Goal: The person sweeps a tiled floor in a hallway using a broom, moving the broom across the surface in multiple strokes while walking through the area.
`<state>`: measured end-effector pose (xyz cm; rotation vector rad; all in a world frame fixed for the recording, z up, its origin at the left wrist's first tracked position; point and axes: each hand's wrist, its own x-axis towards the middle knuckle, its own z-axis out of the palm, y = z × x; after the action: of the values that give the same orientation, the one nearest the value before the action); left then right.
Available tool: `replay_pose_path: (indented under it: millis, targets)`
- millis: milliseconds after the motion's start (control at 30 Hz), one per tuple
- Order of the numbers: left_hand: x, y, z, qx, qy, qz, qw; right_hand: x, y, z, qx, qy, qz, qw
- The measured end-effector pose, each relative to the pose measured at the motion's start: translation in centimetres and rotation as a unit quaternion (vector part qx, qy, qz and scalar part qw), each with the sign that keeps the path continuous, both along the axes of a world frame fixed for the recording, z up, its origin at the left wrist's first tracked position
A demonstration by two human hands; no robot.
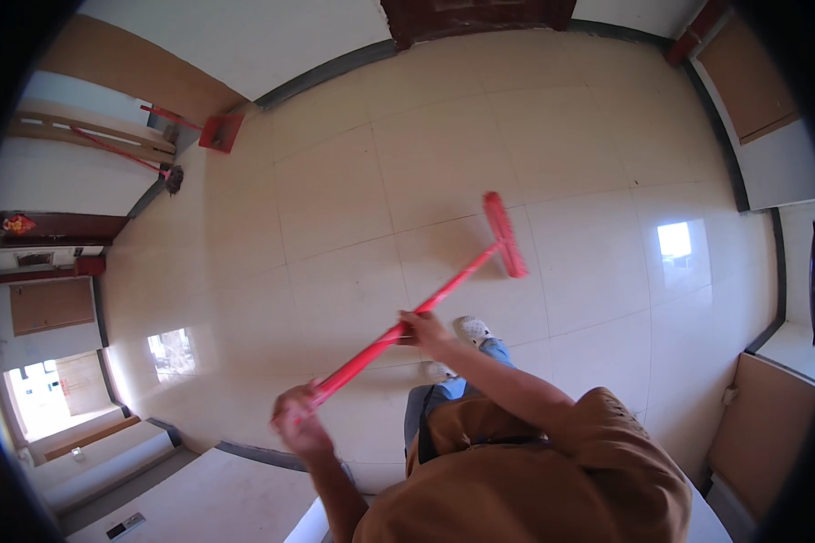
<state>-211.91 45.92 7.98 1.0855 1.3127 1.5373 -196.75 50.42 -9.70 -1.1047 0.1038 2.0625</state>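
A red broom slants across the view, its long handle running from lower left to upper right. My left hand is wrapped around the top end of the handle and looks blurred. Lower down the shaft, my right hand grips it too. The broom's wide red head lies at or just above the tiled floor, beyond my feet. Whether its bristles touch the tiles I cannot tell.
White clogs are on my feet. A red long-handled dustpan and a mop stand by the left wall. A dark red door is at the far side. Dark skirting edges the floor.
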Motion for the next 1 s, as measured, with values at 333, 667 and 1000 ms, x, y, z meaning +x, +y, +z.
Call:
replay_pose_path:
  millis: [333, 667, 1000]
  targets:
    - [1.5, 2.0, -8.3, -0.175, -0.214, -0.123, 0.953, 3.5, -4.6, -8.0, -0.060, -0.019, -0.164, 0.984]
    - [-19.1, 8.3, -7.0, -0.052, -0.162, 0.036, 0.985, -21.1, 5.6, -6.6, -0.088, -0.075, 0.007, 0.993]
    - [-35.3, 8.9, 0.8, 0.102, -0.022, 0.147, 0.984, -43.5, 12.2, 0.7, 0.079, 0.053, 0.127, 0.987]
